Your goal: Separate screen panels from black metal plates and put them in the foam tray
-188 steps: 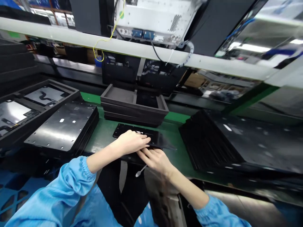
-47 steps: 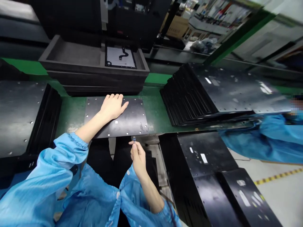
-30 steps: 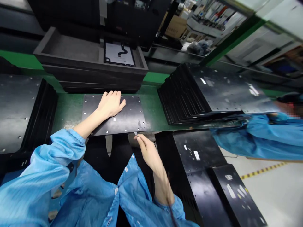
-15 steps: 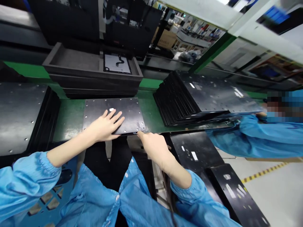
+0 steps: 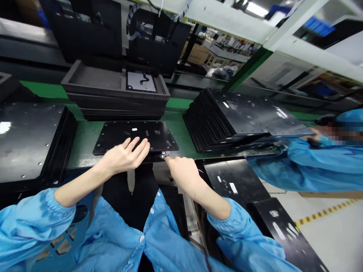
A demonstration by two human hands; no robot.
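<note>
Nearest: two blue sleeves, the person's own, reaching forward from the bottom edge.

Left hand [image 5: 124, 156]: fingers spread and flat, palm down, resting on the near edge of a black plate [image 5: 135, 136]. It grips nothing.

Right hand [image 5: 183, 172]: fingers drawn together, tips touching the plate's near right corner at a small pale spot; whether something is pinched there cannot be told.

Black plate: flat, rectangular, with small holes along its edges and a white mark near its middle. It lies on the green table [image 5: 85, 141], at the near edge, between two stacks.

Left stack [image 5: 31, 141]: black plates piled level, top face shiny, just beside the single plate.

Right stack [image 5: 235, 119]: black plates fanned and tilted, near the single plate but apart from it.

Below the table at right: more dark panels [image 5: 241, 181] with white labels, leaning toward the floor.

Behind the plate: grey foam trays [image 5: 93, 81], stacked, two compartments on top; the right compartment holds a white sheet with a black cable [image 5: 141, 81].

Far right: a co-worker's blue sleeve [image 5: 312, 166] beside the fanned stack.
</note>
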